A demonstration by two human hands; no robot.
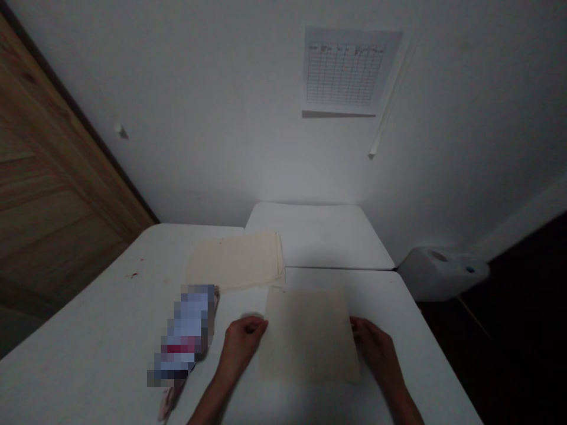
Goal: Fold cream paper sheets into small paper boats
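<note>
A thin beige cloth square (308, 336) lies flat in front of me, with a loose thread near its top left corner. Its left edge is pinched between the thumb and fingers of my left hand (243, 339). On the opposite side my right hand (376, 348) has its fingers curled at the right edge, gripping it. Farther back and to the left rests a stack of similar beige cloths (234, 260), with layered edges showing on the right. Left of my left hand is an elongated item (188, 327), mostly blurred out by pixelation.
White tables (110, 307) are pushed together against the wall, with a seam behind the cloths. Small reddish marks (133, 275) dot the left tabletop. A whitish plastic container (443, 271) stands beyond the right edge. A printed chart (345, 71) hangs on the wall; wooden door (57, 165) at left.
</note>
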